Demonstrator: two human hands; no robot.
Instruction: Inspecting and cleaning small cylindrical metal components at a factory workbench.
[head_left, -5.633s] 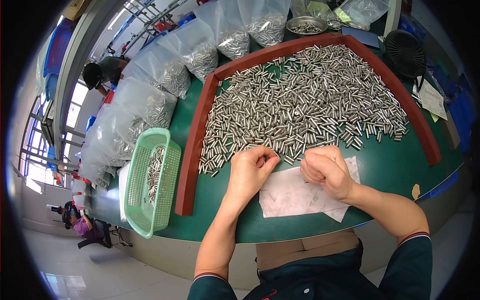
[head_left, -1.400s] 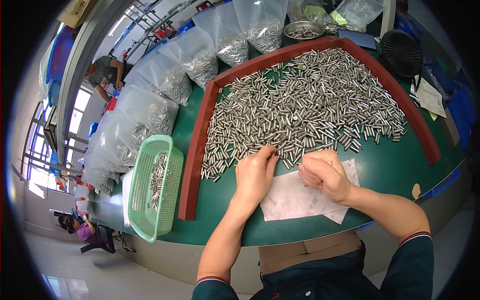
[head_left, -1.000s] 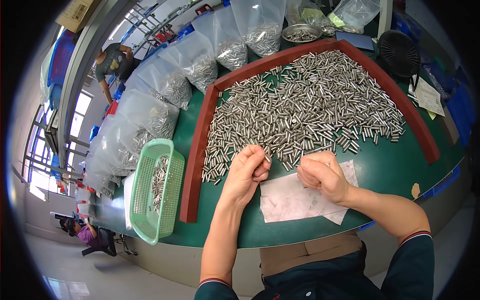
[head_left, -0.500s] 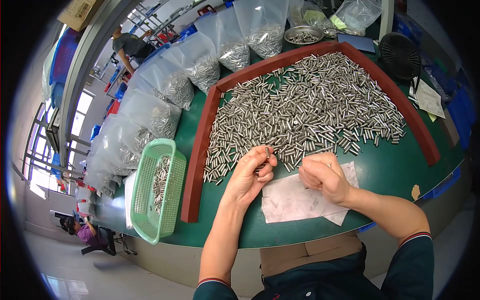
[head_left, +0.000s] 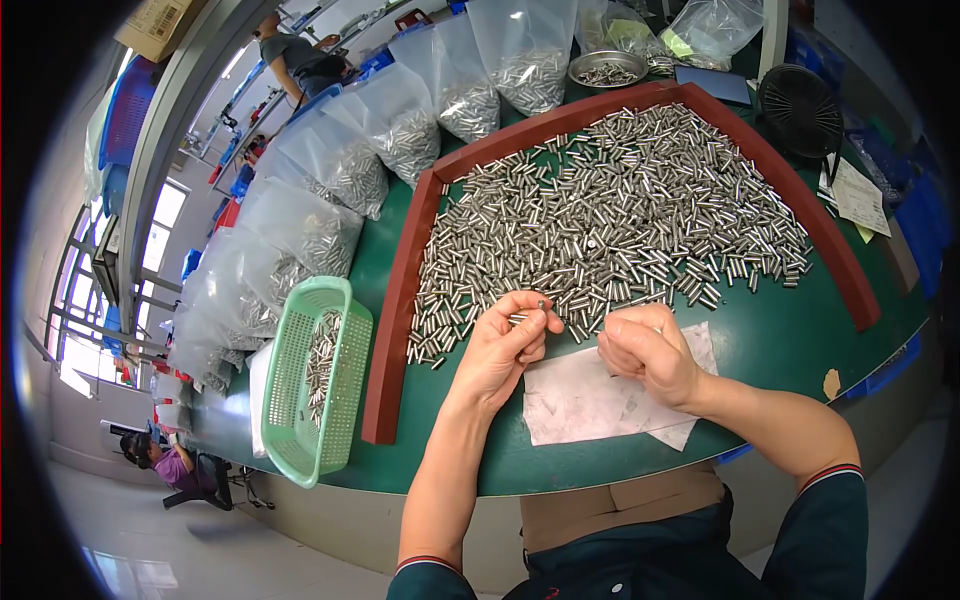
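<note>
A large spread of small shiny metal pins (head_left: pixel 620 200) covers the green table in front of me. At its near edge my left hand (head_left: pixel 505 350) pinches one metal pin (head_left: pixel 541 306) between thumb and fingertips; more metal shows among its curled fingers. Just to the right, my right hand (head_left: pixel 650 355) is closed in a loose fist over a stained whitish cloth (head_left: pixel 580 405). Whatever lies inside that fist is hidden. The two hands are close together but apart.
A dark red wooden frame (head_left: pixel 400 310) borders the pins on the left, back and right. Left of it stands a green plastic basket (head_left: pixel 345 400) holding some pins. Clear bags of pins (head_left: pixel 410 140), a metal bowl (head_left: pixel 608 70) and a black fan (head_left: pixel 800 112) stand behind.
My left fingers have shifted, and the pin in their pinch has turned and moved slightly. My right hand has stayed still. A person in the background has moved rightward.
</note>
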